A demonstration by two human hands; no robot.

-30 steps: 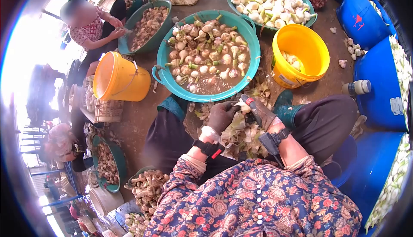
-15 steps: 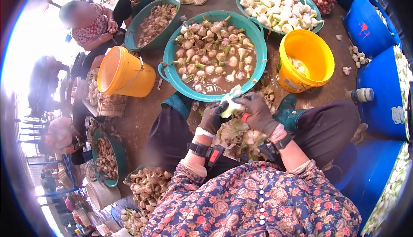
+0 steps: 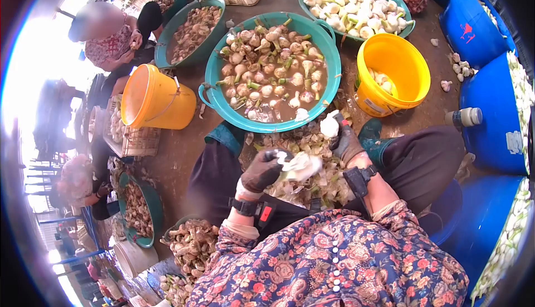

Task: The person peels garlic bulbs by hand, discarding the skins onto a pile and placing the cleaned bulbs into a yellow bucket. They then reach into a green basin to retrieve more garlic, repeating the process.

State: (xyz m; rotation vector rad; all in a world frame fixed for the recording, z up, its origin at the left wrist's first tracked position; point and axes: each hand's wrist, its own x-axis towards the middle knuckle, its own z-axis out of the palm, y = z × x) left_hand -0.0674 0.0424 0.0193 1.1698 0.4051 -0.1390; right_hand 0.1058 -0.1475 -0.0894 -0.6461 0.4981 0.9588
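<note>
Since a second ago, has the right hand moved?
Yes. The right hand carried a peeled bulb rightward, toward the yellow bucket.

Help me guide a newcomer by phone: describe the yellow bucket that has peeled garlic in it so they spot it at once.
Start at the big teal basin of muddy water and garlic in the middle. The yellow bucket stands upright just to its right, below the basin of clean white garlic. Unlike the other yellow bucket, which lies tipped on its side to the left, this one shows white bulbs inside.

Single head cam, fisheye, looks steeply down and forward, close over lap, teal basin point(image 3: 223, 92) just ahead.
</note>
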